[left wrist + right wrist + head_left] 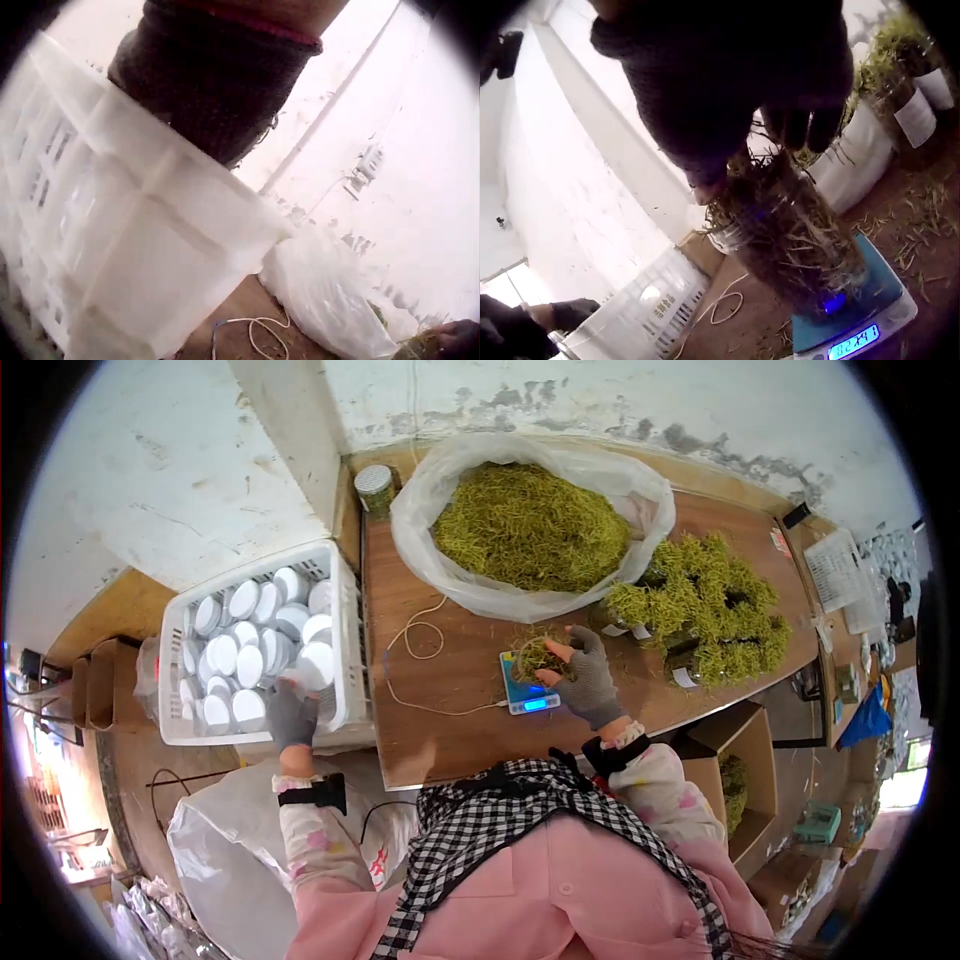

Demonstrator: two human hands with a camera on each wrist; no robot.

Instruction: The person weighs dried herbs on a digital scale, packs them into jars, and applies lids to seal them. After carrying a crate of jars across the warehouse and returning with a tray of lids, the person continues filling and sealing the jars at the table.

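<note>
My right hand (588, 682), in a grey fingerless glove, holds the mouth of a glass jar (799, 251) stuffed with dried green-yellow herb strands. Its thumb and fingers span the top, where strands poke out. The jar stands on a blue digital scale (533, 703) with a lit display. My left hand (294, 718), gloved likewise, reaches over the near right corner of a white plastic crate (345, 650). Its fingertips are at the white round lids (250, 665) inside. In the left wrist view the crate's wall hides those fingers, so I cannot tell whether they grip a lid.
A large clear plastic bag (415, 550) of loose herb (530, 525) stands at the table's back. Several filled jars (685, 660) crowd the right side. A white cord (425, 710) runs to the scale. A lidded jar (375, 488) sits back left; a cardboard box (745, 760) stands below right.
</note>
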